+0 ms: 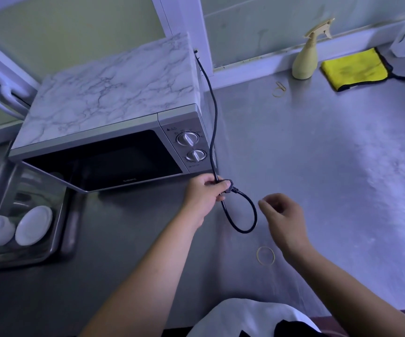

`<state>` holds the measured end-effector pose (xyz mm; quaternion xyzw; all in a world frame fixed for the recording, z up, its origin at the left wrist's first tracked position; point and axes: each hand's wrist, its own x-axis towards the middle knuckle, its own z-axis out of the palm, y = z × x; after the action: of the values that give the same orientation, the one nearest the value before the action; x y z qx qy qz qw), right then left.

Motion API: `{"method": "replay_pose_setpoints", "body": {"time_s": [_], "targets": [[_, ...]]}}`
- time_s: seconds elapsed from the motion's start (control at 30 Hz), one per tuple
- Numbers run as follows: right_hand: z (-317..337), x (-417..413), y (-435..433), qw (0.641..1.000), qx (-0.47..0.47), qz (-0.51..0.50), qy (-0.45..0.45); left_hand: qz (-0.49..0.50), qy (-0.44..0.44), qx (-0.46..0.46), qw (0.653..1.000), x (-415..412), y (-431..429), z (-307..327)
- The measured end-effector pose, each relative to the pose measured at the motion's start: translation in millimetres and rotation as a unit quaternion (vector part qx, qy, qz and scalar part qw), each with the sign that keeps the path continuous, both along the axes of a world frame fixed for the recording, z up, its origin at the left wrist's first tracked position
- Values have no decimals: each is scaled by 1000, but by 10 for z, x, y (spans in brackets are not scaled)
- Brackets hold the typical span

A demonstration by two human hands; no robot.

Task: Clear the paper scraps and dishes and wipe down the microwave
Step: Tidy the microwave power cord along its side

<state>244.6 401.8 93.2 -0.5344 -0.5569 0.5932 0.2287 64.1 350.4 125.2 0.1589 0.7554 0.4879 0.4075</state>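
– Closest to us is a white garment [240, 314] at the bottom edge, and past it our two arms reach over the bench [330, 166]. Where do we stand?

– Our left hand [204, 195] has its grip clamped on the cord [212, 113], just behind the plug [232, 189]. A loop of cord curls out below the fist. The plug is free, in no socket.

– And our right hand [285, 215]?

– It hovers beside the loop, fingers curled. We cannot tell whether that grip pinches something thin or nothing at all. A band [266, 255] lies on the bench just beside the wrist.

– The microwave [114, 132]?

– It sits on the bench to our left, door closed. Its cord runs from the back corner down its right side to our fist.

– Dishes?

– Two white bowls [34, 226] lie in the steel basin [61, 234] left of the microwave, so we judge that part done or nearly so. We see no paper scraps on the bench.

– Then the wiping is what is left?

– We think so. The bottle [306, 62] and the yellow cloth [355, 69] sit by the back wall, well apart from both hands. We seem to be tidying the cord first. As far as we can see, spraying and wiping the microwave are not yet begun.
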Motion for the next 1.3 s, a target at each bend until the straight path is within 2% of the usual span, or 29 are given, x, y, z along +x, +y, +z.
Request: {"method": "replay_pose_setpoints", "body": {"time_s": [0.07, 0.13, 0.2, 0.3, 0.33, 0.4, 0.5, 0.6, 0.7, 0.77, 0.87, 1.0, 1.3], "targets": [[100, 18, -84, 979, -190, 16, 72, 0, 28, 0, 1000, 42, 4, -21], [200, -16, -134, 917, -379, 47, 115, -14, 37, 14, 999, 97, 8, -17], [236, -79, -80, 856, -492, 29, 157, -33, 44, 31, 998, 143, 15, -2], [225, -161, 33, 756, -608, -47, 238, -55, 52, 49, 996, 173, 15, 17], [212, -190, 71, 735, -626, -63, 253, -58, 49, 56, 996, 173, 11, 31], [174, -254, 141, 716, -636, -88, 274, -62, 38, 67, 995, 170, 5, 55], [127, -345, 331, 716, -625, -124, 285, -67, 41, 80, 994, 173, 14, 62], [174, -471, 540, 711, -627, -112, 297, -61, 76, 87, 991, 196, 38, 17], [209, -608, 722, 769, -560, -148, 272, -73, 101, 80, 989, 207, 50, -30], [238, -667, 822, 808, -507, -152, 258, -56, 52, 93, 993, 212, 56, -40], [294, -698, 914, 857, -445, -106, 238, 26, -36, 111, 993, 196, 89, -7], [265, -725, 903, 902, -381, -44, 200, 44, -52, 98, 993, 131, 125, 51], [194, -861, 844, 866, -396, -200, 229, 14, -21, 87, 996, 128, 137, 29]]}}
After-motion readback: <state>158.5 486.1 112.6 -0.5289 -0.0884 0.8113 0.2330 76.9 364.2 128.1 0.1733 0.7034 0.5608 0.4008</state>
